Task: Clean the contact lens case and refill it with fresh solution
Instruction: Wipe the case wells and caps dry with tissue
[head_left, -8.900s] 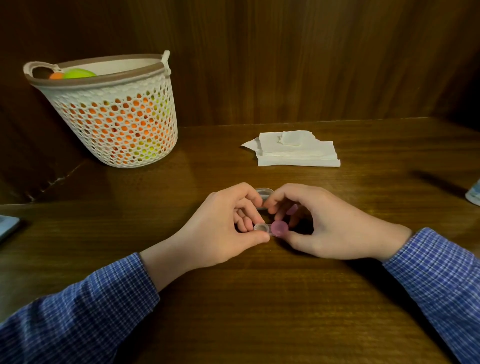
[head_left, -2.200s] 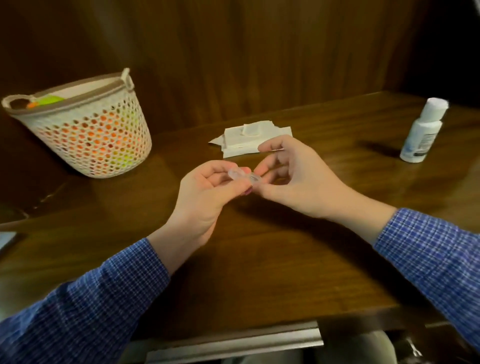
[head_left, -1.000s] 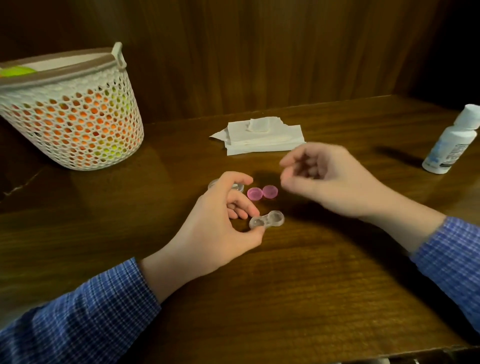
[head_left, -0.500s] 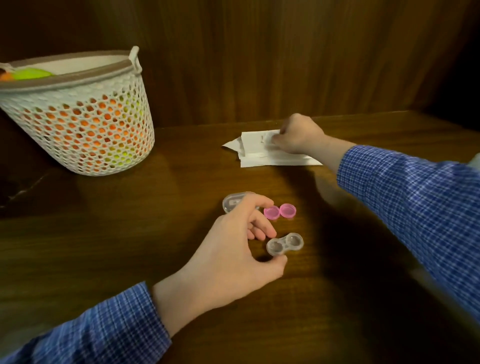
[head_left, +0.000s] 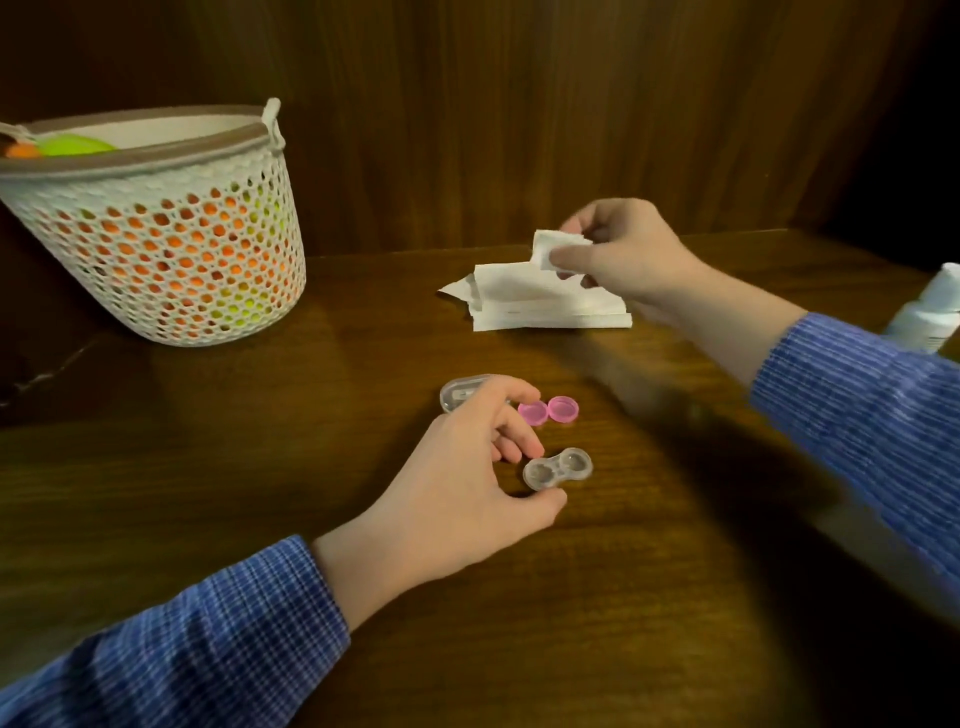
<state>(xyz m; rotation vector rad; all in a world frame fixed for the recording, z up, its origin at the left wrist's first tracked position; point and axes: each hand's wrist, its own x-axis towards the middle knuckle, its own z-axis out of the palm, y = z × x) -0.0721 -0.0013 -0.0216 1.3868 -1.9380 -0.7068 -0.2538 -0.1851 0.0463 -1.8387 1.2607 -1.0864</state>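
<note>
Clear lens case (head_left: 557, 470) lies flat on worktop (head_left: 623, 597), both wells uncapped, contents unclear. Two pink caps (head_left: 548, 410) sit just behind it, touching. White solution bottle (head_left: 930, 312) stands far right.

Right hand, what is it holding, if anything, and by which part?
The right hand pinches a small white tissue piece by its right edge, between thumb and fingers, lifted above the tissue stack.

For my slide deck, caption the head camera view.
Right hand lifts a tissue while left hand steadies the open lens case.
</note>
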